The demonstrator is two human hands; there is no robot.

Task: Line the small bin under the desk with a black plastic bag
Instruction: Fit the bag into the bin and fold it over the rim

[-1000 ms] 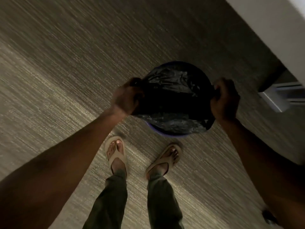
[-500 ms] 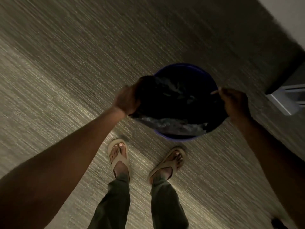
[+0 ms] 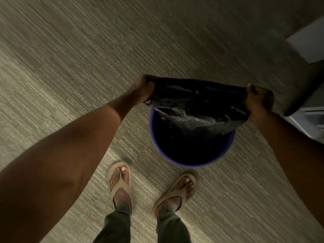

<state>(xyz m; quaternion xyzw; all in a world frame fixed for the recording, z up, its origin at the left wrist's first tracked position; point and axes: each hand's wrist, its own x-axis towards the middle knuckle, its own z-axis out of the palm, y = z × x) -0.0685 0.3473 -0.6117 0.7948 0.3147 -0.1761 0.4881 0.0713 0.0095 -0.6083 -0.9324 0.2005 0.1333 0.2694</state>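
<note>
1. Overhead, the head view looks down on a bag [image 3: 196, 106] of thin black plastic, crinkled and glossy, with pale grey glints along its folds.
2. Its top edge is pulled out wide and nearly straight between the two hands, while the lower part sags in loose wrinkles.
3. Left hand [image 3: 142, 89] is clenched on the bag's left end, fingers curled round the bunched plastic.
4. Right hand [image 3: 257, 100] is clenched on the bag's right end, the plastic gathered in its fist.
5. Both arms are bare and reach forward and down from the lower corners of the view.
6. Bin [image 3: 191, 160] is round with a blue-purple rim and a very dark inside; it stands on the floor [image 3: 87, 50] directly below the bag.
7. Bag hangs over the far part of the bin's mouth and hides that part of the rim; the near rim shows bare. Whether the sagging plastic touches the rim I cannot tell.
8. Floor is a streaked grey-beige carpet, blurred in places.
9. Two feet in tan sandals [image 3: 121, 181] stand just beside the bin's near side, below dark green trouser legs.
10. White furniture [image 3: 308, 44] sits at the right edge, near the right hand, with a dark gap beneath its upper panel.
</note>
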